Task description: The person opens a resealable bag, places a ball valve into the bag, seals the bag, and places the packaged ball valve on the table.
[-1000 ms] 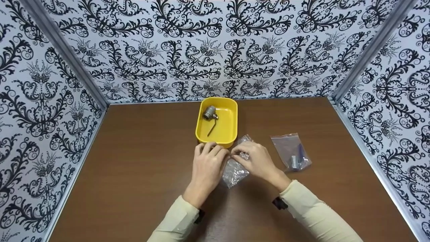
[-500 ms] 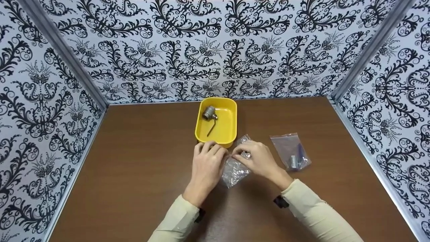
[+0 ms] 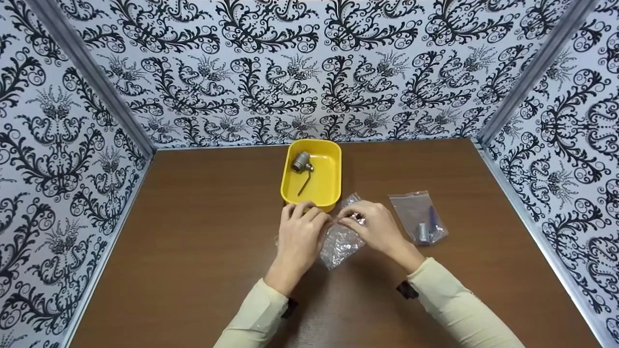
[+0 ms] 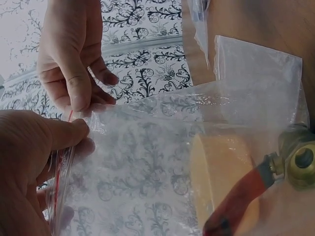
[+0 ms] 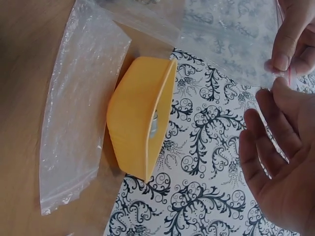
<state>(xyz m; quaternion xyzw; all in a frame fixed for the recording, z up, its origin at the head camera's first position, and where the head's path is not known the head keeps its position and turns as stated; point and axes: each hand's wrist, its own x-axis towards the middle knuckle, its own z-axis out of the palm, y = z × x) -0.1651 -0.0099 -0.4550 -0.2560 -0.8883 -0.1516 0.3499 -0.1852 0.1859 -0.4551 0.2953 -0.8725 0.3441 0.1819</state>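
Your right hand point(image 3: 377, 227) draws slightly away from left hand point(image 3: 301, 237), likely tautening mouth of bag point(image 4: 133, 162) for seal work. Both grips pinch bag by red seal point(image 4: 59, 172); bag stretches above counter point(image 3: 203, 217), near tray point(image 3: 325, 179).

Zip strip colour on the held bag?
Red; the zip strip shows best in the left wrist view.

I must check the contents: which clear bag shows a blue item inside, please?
The clear bag rightmost in the head view. It also holds a grey cylinder and lies untouched; the left hand and right hand pinch another bag.
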